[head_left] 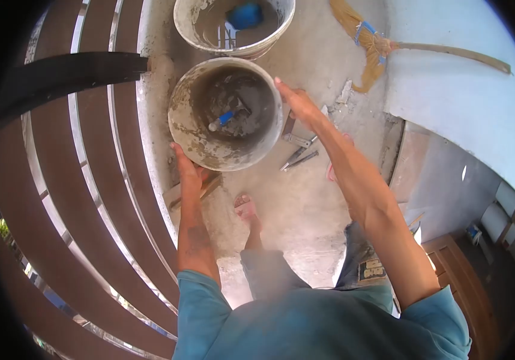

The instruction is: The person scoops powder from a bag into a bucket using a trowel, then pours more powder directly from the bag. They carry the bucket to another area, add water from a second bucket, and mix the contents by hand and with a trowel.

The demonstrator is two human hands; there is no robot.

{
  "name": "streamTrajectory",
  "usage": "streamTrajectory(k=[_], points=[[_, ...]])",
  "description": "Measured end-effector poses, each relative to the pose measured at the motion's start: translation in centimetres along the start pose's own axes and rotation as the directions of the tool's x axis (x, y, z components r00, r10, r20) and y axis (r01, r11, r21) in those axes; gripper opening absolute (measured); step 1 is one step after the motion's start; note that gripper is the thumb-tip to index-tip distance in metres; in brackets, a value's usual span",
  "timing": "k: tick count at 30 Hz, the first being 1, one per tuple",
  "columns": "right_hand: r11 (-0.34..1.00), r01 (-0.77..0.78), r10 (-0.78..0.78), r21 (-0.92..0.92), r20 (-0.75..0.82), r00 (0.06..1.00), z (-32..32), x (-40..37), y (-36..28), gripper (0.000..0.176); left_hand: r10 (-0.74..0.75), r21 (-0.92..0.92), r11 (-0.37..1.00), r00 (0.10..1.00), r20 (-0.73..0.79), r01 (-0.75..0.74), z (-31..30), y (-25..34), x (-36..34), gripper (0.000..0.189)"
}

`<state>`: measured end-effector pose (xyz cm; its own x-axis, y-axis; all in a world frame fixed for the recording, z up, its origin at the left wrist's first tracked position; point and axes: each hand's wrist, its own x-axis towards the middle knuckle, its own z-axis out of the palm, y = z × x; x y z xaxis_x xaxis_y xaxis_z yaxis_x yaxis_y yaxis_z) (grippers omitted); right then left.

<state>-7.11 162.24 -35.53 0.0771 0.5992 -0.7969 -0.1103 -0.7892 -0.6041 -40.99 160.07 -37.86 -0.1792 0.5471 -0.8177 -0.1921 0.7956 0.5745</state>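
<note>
Both of my hands are on a round, mortar-stained bucket (176, 123). My left hand (186, 163) is against its lower left side, and my right hand (298, 103) is against its right side near the rim. The fingers of each hand are partly hidden behind the bucket wall. Inside lie wet grey mortar (248, 90) and a tool with a blue handle (225, 118), its metal end partly in the mortar. Just beyond stands a second bucket (194, 41) holding liquid and a blue object (244, 16).
Slatted brown railing (98, 138) runs along the left, crossed by a dark bar (89, 75). Hand tools (299, 159) lie on the floor right of the bucket. A straw broom (374, 45) lies at the upper right. A wooden cabinet (461, 282) stands lower right.
</note>
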Motion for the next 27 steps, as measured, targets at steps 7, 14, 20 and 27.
streamTrajectory(k=[7, 14, 20, 27], points=[[0.968, -0.093, 0.047, -0.233, -0.196, 0.98, -12.9, -9.5, 0.1, 0.086, 0.412, 0.844, 0.454, 0.907, 0.087, -0.287, -0.2, 0.0, -8.6, 0.061], [0.951, -0.184, 0.07, -0.247, -0.41, 0.909, -24.3, -16.5, -6.8, 0.07, 0.26, 0.718, 0.016, 0.696, 0.669, -0.696, 12.0, 12.6, -14.1, 0.063], [0.995, 0.06, -0.059, -0.075, 0.011, 0.998, -7.1, -5.4, -17.5, 0.063, 0.294, 0.639, -0.207, 0.575, 0.763, -0.741, 21.0, 19.6, -3.1, 0.071], [0.966, -0.157, 0.083, -0.208, -0.323, 0.943, 3.7, 28.5, -18.9, 0.065, 0.342, 0.826, -0.198, 0.752, 0.563, -0.528, 32.9, 19.3, 20.4, 0.103]])
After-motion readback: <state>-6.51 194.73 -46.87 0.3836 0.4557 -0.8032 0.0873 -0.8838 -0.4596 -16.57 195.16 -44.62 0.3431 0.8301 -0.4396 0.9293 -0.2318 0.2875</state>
